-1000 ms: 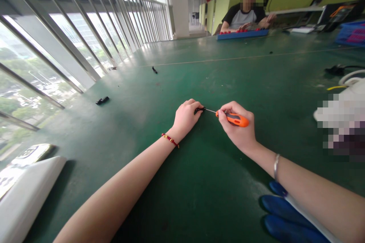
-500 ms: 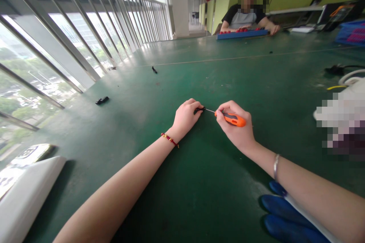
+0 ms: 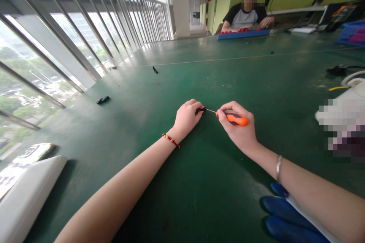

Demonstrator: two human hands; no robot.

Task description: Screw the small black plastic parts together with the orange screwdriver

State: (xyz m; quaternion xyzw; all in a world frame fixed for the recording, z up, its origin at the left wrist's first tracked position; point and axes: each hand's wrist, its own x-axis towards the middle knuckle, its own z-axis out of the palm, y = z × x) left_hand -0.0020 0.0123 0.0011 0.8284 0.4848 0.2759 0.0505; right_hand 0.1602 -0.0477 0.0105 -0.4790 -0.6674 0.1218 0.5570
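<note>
My left hand (image 3: 188, 115) is closed on a small black part (image 3: 200, 110) against the green tabletop (image 3: 182, 182), its fingers covering much of the part. In my right hand (image 3: 241, 131) is a screwdriver (image 3: 238, 119) with an orange and dark grey handle. Its thin metal shaft points left, and the tip meets the black part at the left fingertips. Whether the tip sits in a screw is too small to tell.
Two other small black pieces, one nearer (image 3: 103, 100) and one farther (image 3: 155, 70), lie left. A white box (image 3: 37, 190) is at lower left, blue gloves (image 3: 291, 212) under my right forearm. Across the table a person (image 3: 246, 17) sits behind a blue tray (image 3: 242, 35).
The screwdriver handle has turned a little in my right hand, showing its dark grips differently. My left hand stays put. The person opposite has drawn one hand in toward the tray.
</note>
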